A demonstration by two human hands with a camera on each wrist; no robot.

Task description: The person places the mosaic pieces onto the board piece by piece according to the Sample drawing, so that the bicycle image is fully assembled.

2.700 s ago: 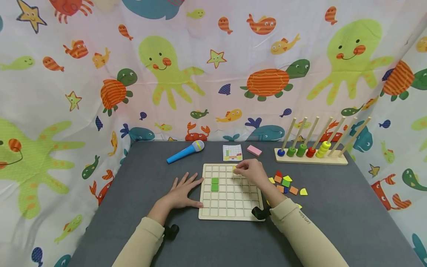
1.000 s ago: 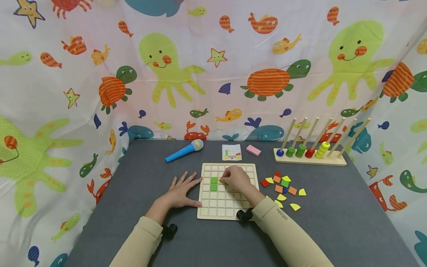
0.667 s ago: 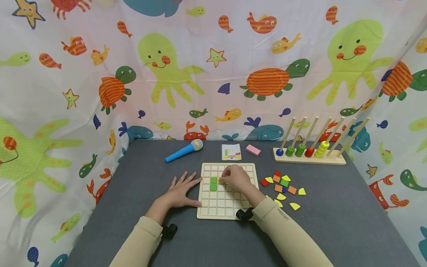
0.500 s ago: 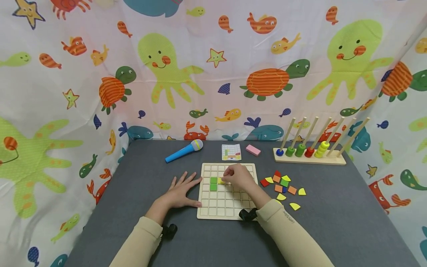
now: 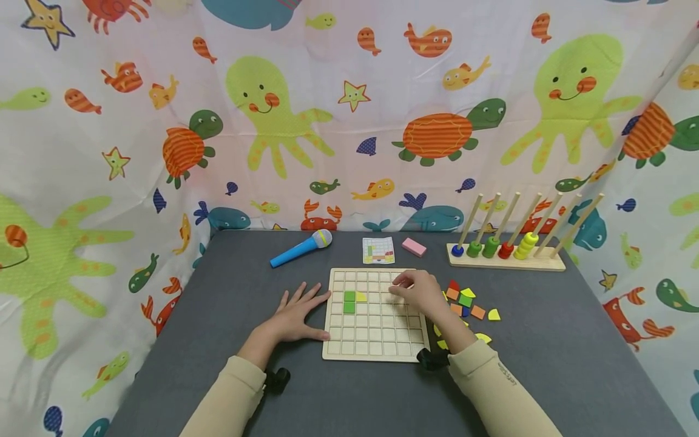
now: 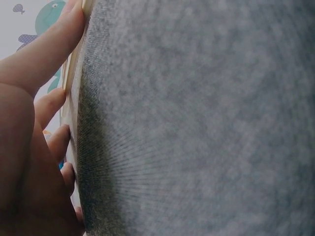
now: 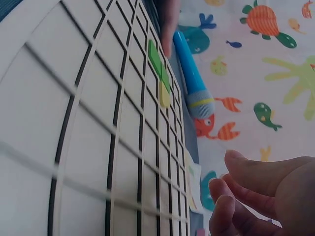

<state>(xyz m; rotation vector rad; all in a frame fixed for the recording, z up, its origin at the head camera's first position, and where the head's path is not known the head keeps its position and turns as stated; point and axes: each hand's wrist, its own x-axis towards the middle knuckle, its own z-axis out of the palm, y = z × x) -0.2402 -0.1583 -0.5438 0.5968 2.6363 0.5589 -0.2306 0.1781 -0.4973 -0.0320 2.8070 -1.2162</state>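
A wooden grid board (image 5: 377,349) lies flat on the table. Two green square tiles (image 5: 349,301) sit in its cells, one above the other. Right of the upper one, a yellow tile (image 5: 361,296) with a rounded side fills a cell. My left hand (image 5: 295,317) rests with spread fingers at the board's left edge, its thumb and index finger touching it. Over the board's upper right part hovers my right hand (image 5: 420,291), fingers loosely bent. In the right wrist view its fingers (image 7: 251,169) hold nothing. The right forearm covers part of the loose tiles.
Loose orange tiles (image 5: 477,312) and yellow tiles (image 5: 494,314), among other colours, lie right of the board. Behind it are a blue toy microphone (image 5: 297,250), a pattern card (image 5: 378,250) and a pink block (image 5: 414,246). A peg rack with coloured rings (image 5: 505,261) stands at back right.
My right hand brought the yellow tile left across the board, set it beside the upper green tile, let go, and has drawn back to the right. The left hand stays in place.
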